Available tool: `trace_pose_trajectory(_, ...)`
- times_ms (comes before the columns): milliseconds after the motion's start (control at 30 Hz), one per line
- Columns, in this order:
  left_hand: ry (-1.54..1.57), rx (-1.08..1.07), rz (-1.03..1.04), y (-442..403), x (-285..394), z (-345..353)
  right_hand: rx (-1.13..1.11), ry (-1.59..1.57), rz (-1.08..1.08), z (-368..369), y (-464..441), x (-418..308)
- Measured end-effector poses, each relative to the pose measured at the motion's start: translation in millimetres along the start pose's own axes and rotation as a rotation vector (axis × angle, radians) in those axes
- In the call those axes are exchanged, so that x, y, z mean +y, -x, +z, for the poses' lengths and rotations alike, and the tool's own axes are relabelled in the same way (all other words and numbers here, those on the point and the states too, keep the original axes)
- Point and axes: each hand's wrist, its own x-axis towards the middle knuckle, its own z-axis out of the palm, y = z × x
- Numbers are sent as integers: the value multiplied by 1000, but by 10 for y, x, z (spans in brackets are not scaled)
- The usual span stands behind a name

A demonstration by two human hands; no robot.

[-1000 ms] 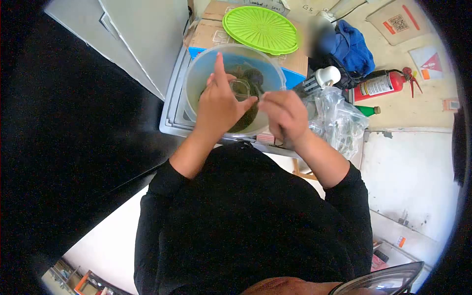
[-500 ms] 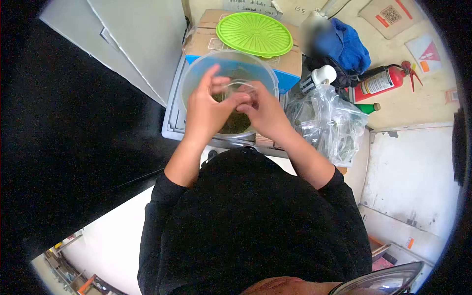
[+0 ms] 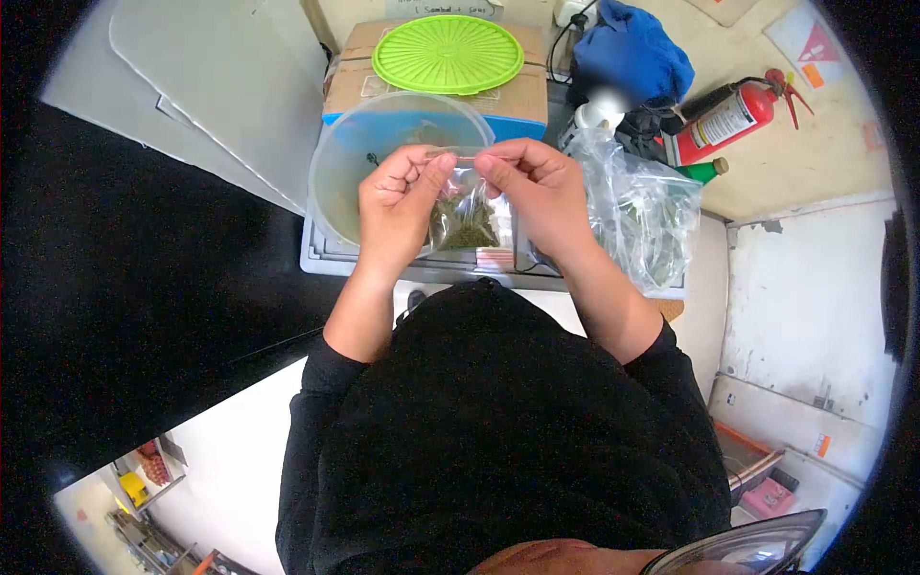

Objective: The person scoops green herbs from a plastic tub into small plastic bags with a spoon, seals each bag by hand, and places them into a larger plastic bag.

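Observation:
Between my two hands hangs a small clear plastic bag (image 3: 467, 216) with dark green dried flakes in its lower part. My left hand (image 3: 398, 201) pinches the bag's top edge at its left corner with thumb and forefinger. At the right corner my right hand (image 3: 539, 192) grips the same edge in a like pinch. The edge is stretched straight between the thumbs. Behind and to the left of the bag stands a large translucent round tub (image 3: 335, 163), partly covered by my left hand and the bag.
A green ribbed lid (image 3: 448, 55) lies on a cardboard box (image 3: 350, 86) behind the tub. To the right are a large clear bag of plastic bags (image 3: 647, 216), a blue cloth (image 3: 637, 48), a green bottle (image 3: 704, 171) and a fire extinguisher (image 3: 725, 123). Grey panels (image 3: 220, 77) stand left.
My hands have moved from over the tub to its right front side. The small bag, blurred before, now hangs stretched between both hands. The view has shifted slightly.

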Motion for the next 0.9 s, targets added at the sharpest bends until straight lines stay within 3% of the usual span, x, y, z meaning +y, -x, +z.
trace_pose_trajectory(467, -151, -91, 14, 132, -39, 517, 22, 90, -162, -517, 276, -123)
trace_pose_trajectory(567, -220, -31, 89, 114, -118, 722, 175, 259, -192, -809, 395, -268)
trace_pose_trajectory(633, -292, -13, 131, 116, -195, 752, 273, 110, -254, -1188, 415, -339)
trace_pose_trajectory(733, -388, -402, -198, 223, -532, 395, 509, 146, -253, -1700, 476, -364)
trace_pose_trajectory(800, -864, -586, -300, 263, -706, 551, 574, 245, -214, -2031, 470, -165)
trace_pose_trajectory(833, -1102, -676, -352, 302, -780, 618, 528, 339, -64, -2143, 487, -69)
trace_pose_trajectory(900, -1269, -644, -211, 434, -1443, 391, 609, 663, -150, -2215, 504, 193)
